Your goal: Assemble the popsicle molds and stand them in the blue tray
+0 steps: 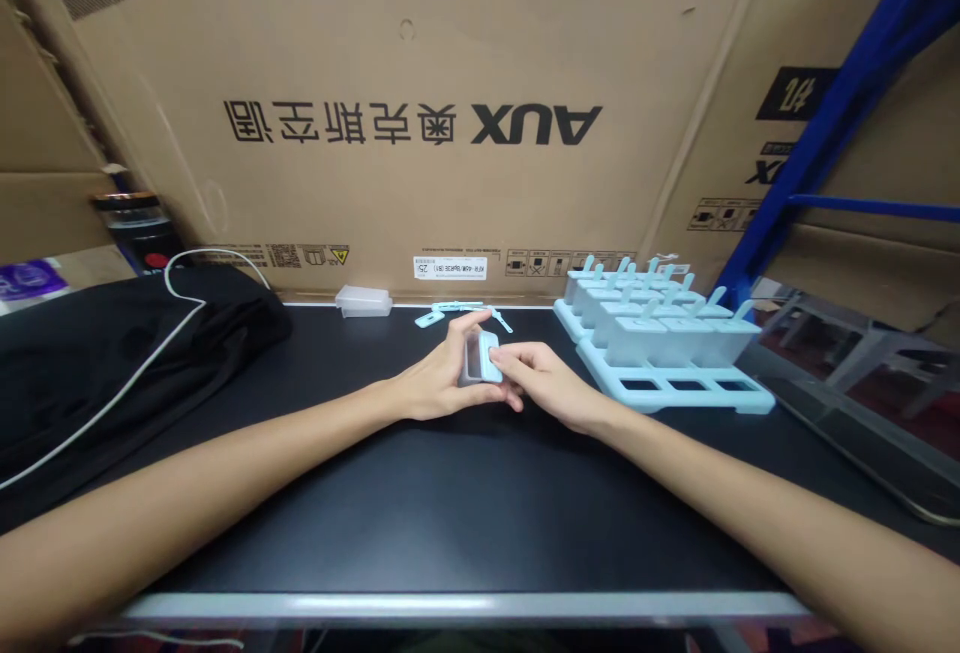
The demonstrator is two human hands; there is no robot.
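My left hand grips a small clear popsicle mould cup with a light-blue rim at the middle of the black table. My right hand pinches the right side of the same cup's rim with fingertips. Just behind the hands lie loose light-blue stick lids flat on the table. To the right stands a light-blue mould tray holding several cups with handles sticking up, its front row of slots vacant.
A clear mould cup lies on its side at the back. Black cloth with a white cable covers the left. A large cardboard box walls the back; a blue rack post stands right.
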